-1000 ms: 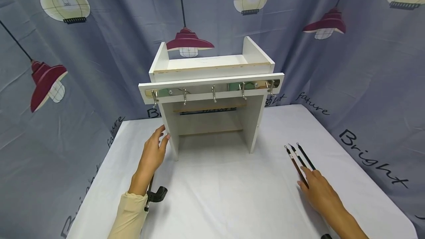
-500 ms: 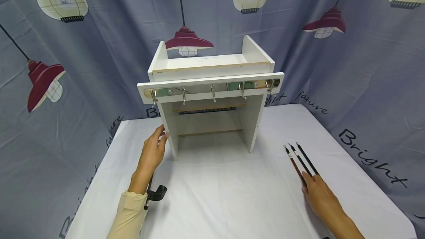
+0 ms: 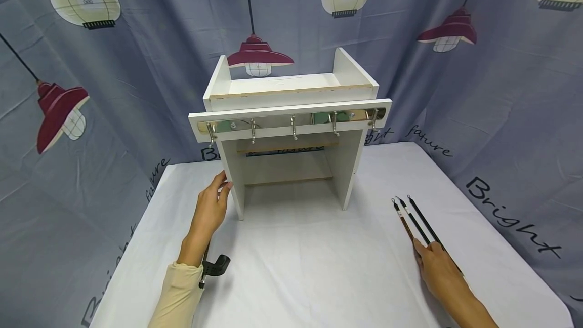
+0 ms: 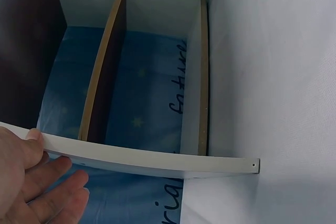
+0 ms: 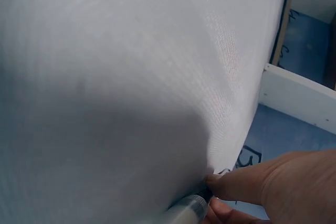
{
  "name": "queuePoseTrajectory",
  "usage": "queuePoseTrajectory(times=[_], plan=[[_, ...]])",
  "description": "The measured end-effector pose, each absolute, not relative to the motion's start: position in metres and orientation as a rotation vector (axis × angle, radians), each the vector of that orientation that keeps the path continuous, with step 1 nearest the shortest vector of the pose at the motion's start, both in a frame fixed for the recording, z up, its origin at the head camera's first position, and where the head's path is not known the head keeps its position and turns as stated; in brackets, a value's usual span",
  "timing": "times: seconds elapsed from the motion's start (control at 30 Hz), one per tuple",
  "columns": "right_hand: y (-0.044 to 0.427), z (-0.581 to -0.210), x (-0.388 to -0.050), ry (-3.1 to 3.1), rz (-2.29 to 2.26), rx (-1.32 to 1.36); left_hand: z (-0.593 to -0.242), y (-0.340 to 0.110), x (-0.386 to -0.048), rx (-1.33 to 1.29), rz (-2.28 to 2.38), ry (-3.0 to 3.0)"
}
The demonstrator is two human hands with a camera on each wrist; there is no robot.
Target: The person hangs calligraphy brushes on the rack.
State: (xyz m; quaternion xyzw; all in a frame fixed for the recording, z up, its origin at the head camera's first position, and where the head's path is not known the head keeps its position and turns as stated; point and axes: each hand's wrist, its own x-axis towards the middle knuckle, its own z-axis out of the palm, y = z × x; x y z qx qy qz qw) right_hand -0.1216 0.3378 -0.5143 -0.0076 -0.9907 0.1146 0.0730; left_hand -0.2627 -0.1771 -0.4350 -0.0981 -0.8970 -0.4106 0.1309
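Note:
In the head view a white wooden shelf unit (image 3: 291, 105) stands on the table, with a rail of metal hooks (image 3: 293, 124) across its front. My left hand (image 3: 210, 209) touches its left side panel (image 4: 131, 158), the thumb on the front edge and relaxed fingers by the outer face. Three slim calligraphy brushes with loops at their ends lie at the right: a brown brush (image 3: 404, 224), a middle black brush (image 3: 416, 224) and a right black brush (image 3: 428, 226). My right hand (image 3: 442, 272) pinches the brown brush; it hides part of the middle one.
White cloth covers the table (image 3: 296, 272). Behind and beside it hangs a grey-blue curtain (image 3: 159, 65) printed with lamps and lettering. A black wrist mount (image 3: 216, 265) sits at the left wrist.
My right hand has drawn back slightly along the brushes, and its thumb and fingers have closed in. More of the right black brush shows beside the hand. The left hand stays at the shelf panel.

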Motion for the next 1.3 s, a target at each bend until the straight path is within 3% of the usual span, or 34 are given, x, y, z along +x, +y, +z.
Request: queuePoseTrajectory(times=[0.63, 1.3], plan=[[0.332, -0.512, -0.118, -2.740, 0.451, 0.011, -0.436, -0.174, -0.263, -0.290, -1.216, -2.580], [0.280, -0.415, -0.089, -2.359, 0.528, 0.028, -0.436, -0.176, -0.263, -0.283, -1.213, -2.588]])
